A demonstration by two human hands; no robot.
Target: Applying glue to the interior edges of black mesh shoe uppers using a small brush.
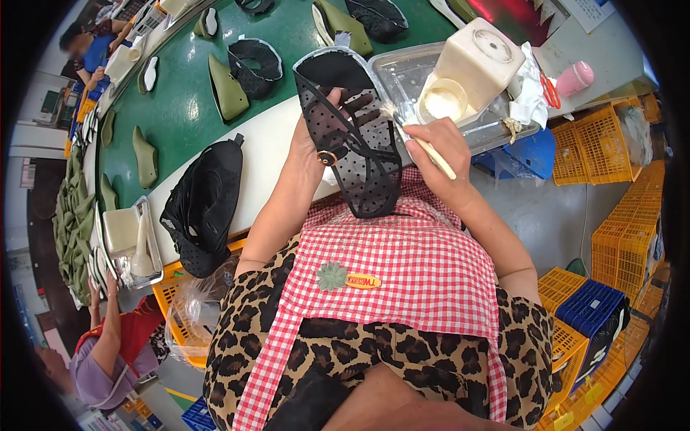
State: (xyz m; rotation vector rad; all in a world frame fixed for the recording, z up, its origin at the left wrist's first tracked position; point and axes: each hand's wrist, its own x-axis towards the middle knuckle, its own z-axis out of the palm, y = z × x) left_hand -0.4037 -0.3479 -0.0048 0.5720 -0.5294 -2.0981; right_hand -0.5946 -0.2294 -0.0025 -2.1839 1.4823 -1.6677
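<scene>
My left hand (pixel 314 147) holds a black dotted mesh shoe upper (pixel 352 136) by its left side, above my lap and the white edge of the bench. My right hand (pixel 440 147) grips a small brush (pixel 424 141) with a pale handle. Its bristle tip touches the upper's right edge. Just beyond my right hand, a clear plastic tray (pixel 402 72) holds a cream-coloured glue pot (pixel 471 68) with a round open cup.
A pile of black mesh uppers (pixel 205 205) lies to my left on the white bench edge. Olive shoe lasts (pixel 226 90) and more uppers ride the green conveyor (pixel 180 108). Other workers (pixel 108 352) sit along it. Yellow and blue crates (pixel 618 251) stand at the right.
</scene>
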